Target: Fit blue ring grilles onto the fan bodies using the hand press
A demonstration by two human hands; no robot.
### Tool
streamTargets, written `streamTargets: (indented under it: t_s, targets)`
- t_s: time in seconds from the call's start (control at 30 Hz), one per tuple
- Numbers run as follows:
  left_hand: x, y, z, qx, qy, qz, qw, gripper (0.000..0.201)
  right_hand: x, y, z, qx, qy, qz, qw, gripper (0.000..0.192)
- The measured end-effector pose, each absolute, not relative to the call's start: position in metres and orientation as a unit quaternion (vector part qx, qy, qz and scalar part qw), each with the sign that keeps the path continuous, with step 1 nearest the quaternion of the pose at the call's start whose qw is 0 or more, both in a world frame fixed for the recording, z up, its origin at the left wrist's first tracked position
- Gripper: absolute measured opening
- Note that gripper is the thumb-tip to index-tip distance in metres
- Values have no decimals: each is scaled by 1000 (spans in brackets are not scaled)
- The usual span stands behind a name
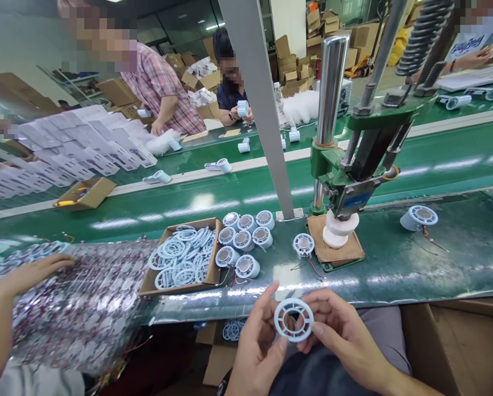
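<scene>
Between my hands, in front of the bench edge, is a light blue plastic ring (294, 338) with spokes and an open centre. My left hand (260, 341) grips its left side, thumb below and fingers raised behind. The thumb and fingers of my right hand (339, 324) pinch its right side. Beyond them on the bench, a round blue motor housing (303, 245) with wires lies beside the press (340, 231), whose white pressing head sits low over a wooden block. To the left, several similar housings (243, 240) stand grouped by a cardboard box (209, 275) of blue rings.
A co-worker's hand (35, 272) rests at the left over a bubble-wrap-like sheet of wired parts (93, 297). Another housing (419, 218) stands right of the press. A grey post (266, 110) rises behind the bench. Two people work across the green conveyor (180, 206).
</scene>
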State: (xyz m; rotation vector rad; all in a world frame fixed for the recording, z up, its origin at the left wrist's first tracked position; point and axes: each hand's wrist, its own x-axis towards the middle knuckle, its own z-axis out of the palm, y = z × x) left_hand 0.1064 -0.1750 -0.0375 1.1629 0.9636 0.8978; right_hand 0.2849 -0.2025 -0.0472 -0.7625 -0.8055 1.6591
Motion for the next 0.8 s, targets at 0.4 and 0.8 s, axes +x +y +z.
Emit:
streamTargets:
  t_s: [0.4,0.8]
  targets:
    - [112,-187,-25,458,429,420,655,57,284,-200,-49,-286,-312,726,543,38]
    - [115,-183,-52,433,451,463,629,46,276,-220,-41,-371,-455,588,557,34]
